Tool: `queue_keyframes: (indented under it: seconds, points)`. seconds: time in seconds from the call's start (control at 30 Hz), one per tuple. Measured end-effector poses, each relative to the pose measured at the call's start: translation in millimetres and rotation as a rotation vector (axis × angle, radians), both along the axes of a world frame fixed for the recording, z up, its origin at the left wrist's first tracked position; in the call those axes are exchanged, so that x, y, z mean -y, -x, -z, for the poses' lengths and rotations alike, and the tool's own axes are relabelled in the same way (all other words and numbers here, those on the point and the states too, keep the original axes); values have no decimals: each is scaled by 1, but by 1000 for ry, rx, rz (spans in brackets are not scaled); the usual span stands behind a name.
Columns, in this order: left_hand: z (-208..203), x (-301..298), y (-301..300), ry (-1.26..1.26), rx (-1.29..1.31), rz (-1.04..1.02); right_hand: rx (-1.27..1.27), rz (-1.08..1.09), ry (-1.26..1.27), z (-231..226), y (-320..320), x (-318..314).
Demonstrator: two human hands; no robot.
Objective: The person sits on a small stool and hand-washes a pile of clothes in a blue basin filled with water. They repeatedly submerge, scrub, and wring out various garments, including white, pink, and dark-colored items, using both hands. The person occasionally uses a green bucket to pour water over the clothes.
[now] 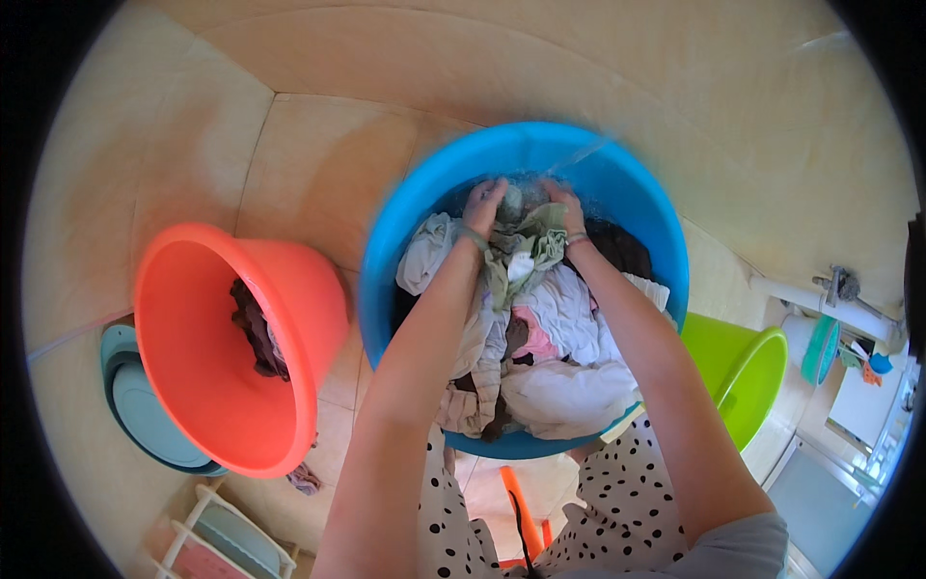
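Observation:
A large blue tub [670, 251] full of wet laundry stands in front of me, and both my arms reach over it to its far side. My left hand [484, 206] and my right hand [564, 205] grip a pale green garment [516, 253] between them, its folds hanging down toward me. Splashing water [579, 154] runs into the tub there and partly blurs the fingertips. Nearer to me lie white clothes [569, 396], a pink piece [532, 331] and a dark cloth [619, 249] by my right forearm.
To the left, a coral-red tub [222, 386] leans, with dark clothes [256, 333] inside. Behind it are grey-green basins [154, 405] and a white rack [198, 511]. A lime-green bucket [738, 372] stands right. A tap [839, 285] is farther right; tiled walls [482, 48] enclose the far side.

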State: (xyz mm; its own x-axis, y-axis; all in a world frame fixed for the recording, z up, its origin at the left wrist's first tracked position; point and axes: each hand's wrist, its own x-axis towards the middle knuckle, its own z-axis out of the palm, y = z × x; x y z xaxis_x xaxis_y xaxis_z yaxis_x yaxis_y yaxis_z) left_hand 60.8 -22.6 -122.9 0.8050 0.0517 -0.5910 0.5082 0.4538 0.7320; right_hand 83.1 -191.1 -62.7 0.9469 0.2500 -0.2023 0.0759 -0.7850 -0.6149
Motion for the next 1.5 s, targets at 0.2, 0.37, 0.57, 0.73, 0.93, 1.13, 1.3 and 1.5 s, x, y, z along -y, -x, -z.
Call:
queue_keyframes:
  seconds: [0.2,0.37,0.57,0.73,0.93,1.13,1.3,1.5]
  points:
    - [-87,22,19,715,-79,-31,408,-277,-124,-147,74,-20]
    - [-112,32,44,957,71,54,429,-399,-21,-175,122,-35]
    - [-137,52,45,809,-21,-91,583,-283,7,-154,115,-56]
    - [-122,82,76,1295,646,-424,543,-187,-52,-137,91,-65]
    - [-108,63,62,498,-253,-349,389,-235,319,-80,35,-6]
    - [-127,46,42,277,-170,-416,35,269,334,-35,3,47]
    - [-52,20,37,-29,97,-299,106,-34,563,-29,28,19]
    - [-47,41,18,-60,-62,-188,-58,105,447,8,4,42]
